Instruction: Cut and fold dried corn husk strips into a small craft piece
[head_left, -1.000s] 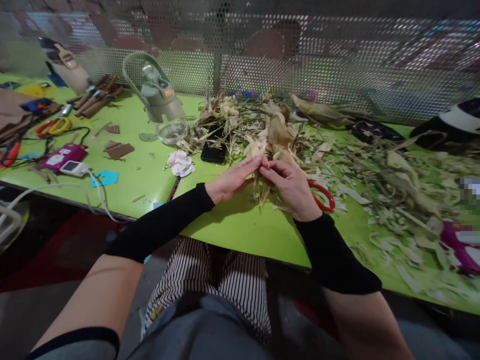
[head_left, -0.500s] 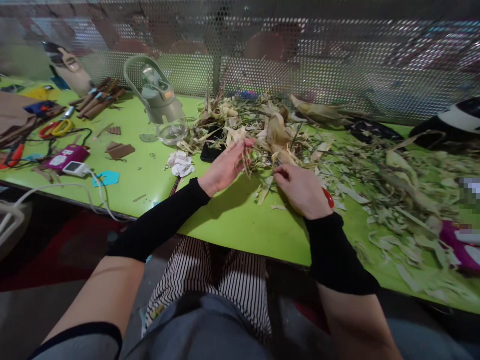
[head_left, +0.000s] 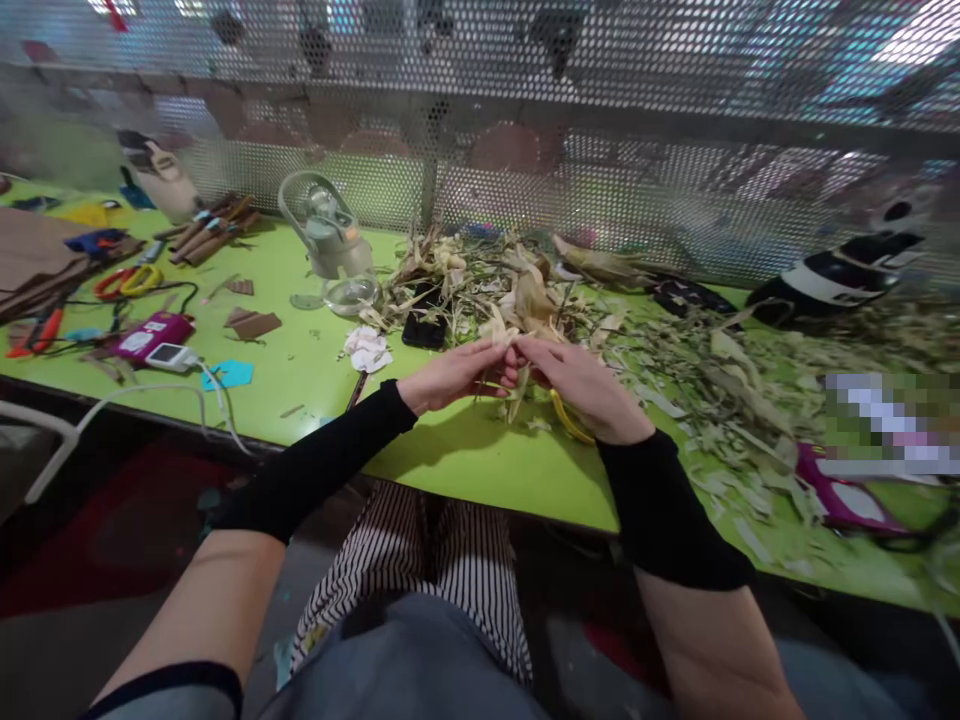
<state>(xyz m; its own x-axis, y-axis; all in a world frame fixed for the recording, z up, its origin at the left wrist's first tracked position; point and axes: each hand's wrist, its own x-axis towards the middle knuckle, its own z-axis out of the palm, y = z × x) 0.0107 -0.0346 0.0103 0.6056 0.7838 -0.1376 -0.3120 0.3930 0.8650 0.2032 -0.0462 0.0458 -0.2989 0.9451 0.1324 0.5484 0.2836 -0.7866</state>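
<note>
My left hand (head_left: 461,372) and my right hand (head_left: 581,385) meet above the front part of the green table (head_left: 487,465). Their fingertips pinch a small pale strip of dry corn husk (head_left: 517,395) between them. A yellow loop, looking like a scissors handle (head_left: 571,420), shows under my right palm; whether that hand grips it is hidden. Just beyond the fingers lies a heap of husks and shreds (head_left: 532,295). Left of it is a black phone-like object (head_left: 424,325).
A crumpled tissue (head_left: 367,348) and a clear bottle with a green lid (head_left: 330,235) stand to the left. Farther left are a purple device (head_left: 154,338) with a cable and red-yellow scissors (head_left: 127,282). Husk scraps (head_left: 720,400) cover the right side, near a dark bottle (head_left: 832,275). A perforated metal screen (head_left: 480,180) borders the back.
My hands were apart; now they have come together at the fingertips over the husk strip. A red handle beside my right wrist is now out of sight. The view has tilted up.
</note>
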